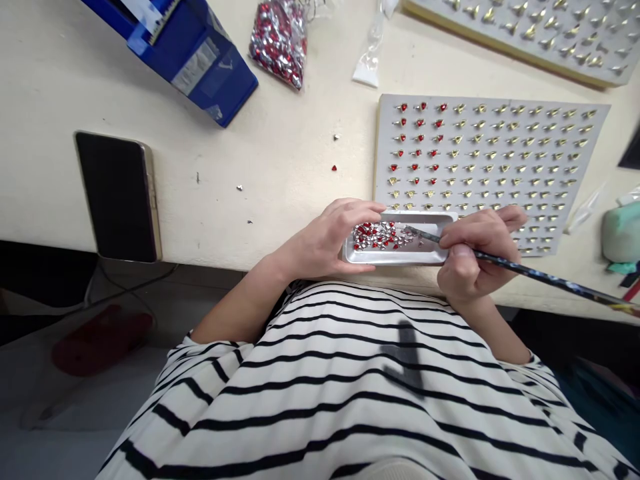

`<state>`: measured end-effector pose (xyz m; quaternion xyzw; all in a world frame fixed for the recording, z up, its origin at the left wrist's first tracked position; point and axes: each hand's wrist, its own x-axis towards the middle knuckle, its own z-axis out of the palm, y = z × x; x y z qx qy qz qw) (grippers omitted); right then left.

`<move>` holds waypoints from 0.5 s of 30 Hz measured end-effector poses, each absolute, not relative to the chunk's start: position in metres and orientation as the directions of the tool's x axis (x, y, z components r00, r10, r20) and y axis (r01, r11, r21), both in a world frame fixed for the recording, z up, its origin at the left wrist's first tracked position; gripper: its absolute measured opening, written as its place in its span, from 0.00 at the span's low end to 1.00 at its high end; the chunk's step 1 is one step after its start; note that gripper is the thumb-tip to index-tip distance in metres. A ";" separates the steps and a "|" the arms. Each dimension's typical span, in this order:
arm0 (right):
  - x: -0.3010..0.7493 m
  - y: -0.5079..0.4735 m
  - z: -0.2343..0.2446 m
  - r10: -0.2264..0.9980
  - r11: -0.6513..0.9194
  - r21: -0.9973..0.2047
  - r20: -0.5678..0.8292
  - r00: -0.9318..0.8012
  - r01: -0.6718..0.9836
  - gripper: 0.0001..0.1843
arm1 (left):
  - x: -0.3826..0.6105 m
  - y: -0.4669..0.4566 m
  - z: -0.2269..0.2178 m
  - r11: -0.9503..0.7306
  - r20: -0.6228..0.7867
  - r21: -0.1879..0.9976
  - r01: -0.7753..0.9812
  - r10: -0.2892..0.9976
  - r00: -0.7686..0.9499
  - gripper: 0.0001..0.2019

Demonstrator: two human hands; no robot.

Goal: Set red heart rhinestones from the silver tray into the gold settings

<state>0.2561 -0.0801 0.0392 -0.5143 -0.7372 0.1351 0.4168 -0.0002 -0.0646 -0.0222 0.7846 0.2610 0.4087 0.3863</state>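
Observation:
My left hand (325,237) grips a small rectangular metal tray (395,257) by its left end, with the fingers over the rim and the thumb along the near side. Loose red and silver rhinestones (377,235) lie heaped in the tray's left half. My right hand (473,257) holds a long, dark, speckled pick (530,275) like a pencil. Its thin tip reaches into the tray beside the heap. Behind the tray stands a grey pegboard (500,150), with red and gold stones set in rows.
A black phone (119,197) lies on the cream table (210,213) at left. Behind it are a blue box (195,60) and a bag of red-and-silver stones (279,43). A second studded board (530,33) sits at the back, green putty (623,233) at right. Stray stones dot the table.

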 end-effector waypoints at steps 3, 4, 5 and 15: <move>0.253 -0.078 0.034 0.859 0.452 -0.628 0.497 -0.121 0.633 0.09 | 0.000 -0.065 -0.023 -0.574 0.457 0.815 0.080 0.721 0.521 0.41; 0.252 -0.077 0.033 0.854 0.460 -0.626 0.506 -0.120 0.629 0.10 | 0.000 -0.065 -0.023 -0.577 0.462 0.814 0.075 0.719 0.519 0.41; 0.252 -0.076 0.032 0.849 0.466 -0.626 0.516 -0.117 0.625 0.10 | 0.000 -0.065 -0.024 -0.578 0.466 0.813 0.070 0.718 0.518 0.41; 0.252 -0.075 0.041 0.849 0.433 -0.641 0.527 -0.047 0.634 0.11 | -0.001 -0.065 -0.024 -0.575 0.463 0.815 0.070 0.720 0.517 0.41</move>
